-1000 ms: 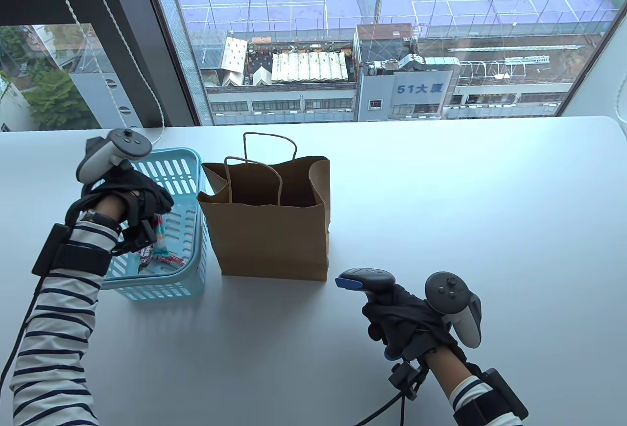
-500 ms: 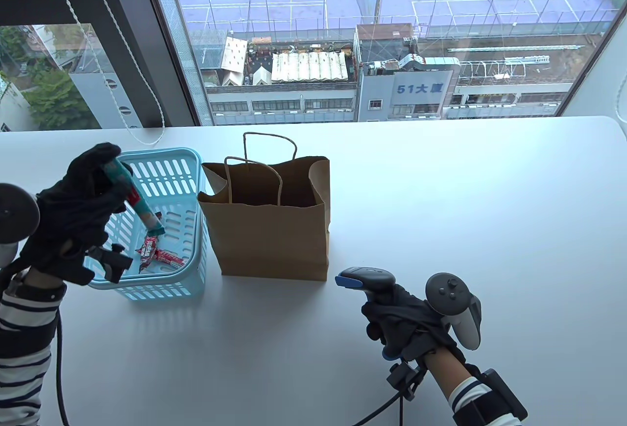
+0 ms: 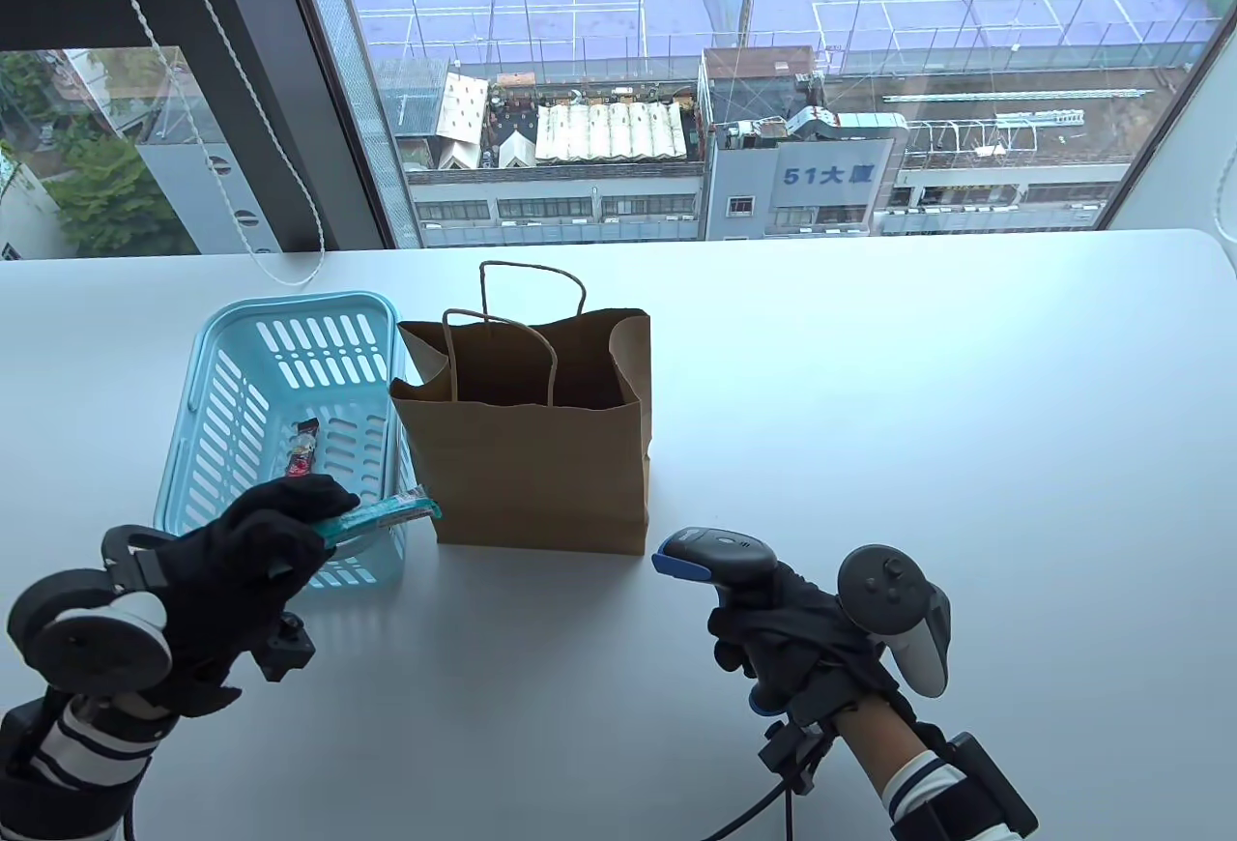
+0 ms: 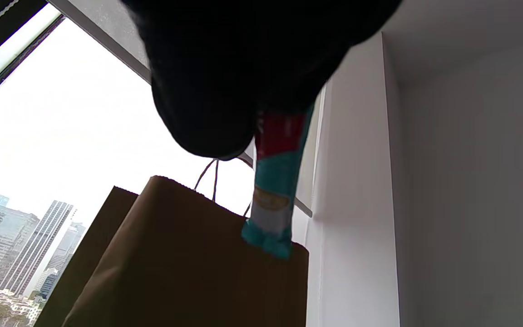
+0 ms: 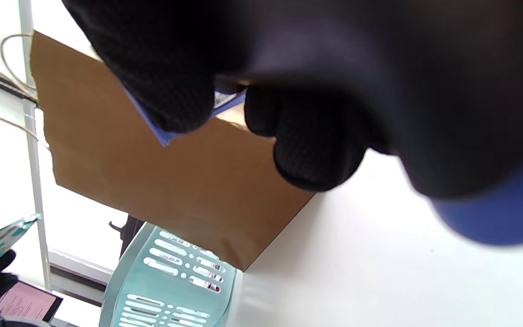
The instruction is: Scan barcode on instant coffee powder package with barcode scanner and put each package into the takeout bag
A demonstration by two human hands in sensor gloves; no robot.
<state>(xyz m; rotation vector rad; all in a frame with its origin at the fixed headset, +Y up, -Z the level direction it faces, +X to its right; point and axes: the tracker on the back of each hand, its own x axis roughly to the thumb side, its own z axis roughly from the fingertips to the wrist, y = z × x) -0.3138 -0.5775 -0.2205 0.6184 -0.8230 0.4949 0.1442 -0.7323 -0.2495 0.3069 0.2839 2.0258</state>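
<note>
My left hand (image 3: pixel 253 555) grips a teal coffee stick package (image 3: pixel 382 517) near the front corner of the light blue basket (image 3: pixel 208 401), its free end pointing right toward the brown paper takeout bag (image 3: pixel 536 435). The left wrist view shows the same teal and red package (image 4: pixel 276 181) hanging below my glove in front of the bag (image 4: pixel 189 263). My right hand (image 3: pixel 788 628) holds the dark barcode scanner (image 3: pixel 715 553) with a blue nose, aimed left, right of the bag's base. A red stick package (image 3: pixel 302 450) lies inside the basket.
The bag stands open with two string handles (image 3: pixel 532 285) upright, touching the basket's right side. A window blind cord (image 3: pixel 242 232) hangs behind the basket. White table (image 3: pixel 918 416) stretches to the right of the bag.
My left hand lifted the teal package out of the basket and brought it down to the front, turning it level. The scanner tilted slightly to the left.
</note>
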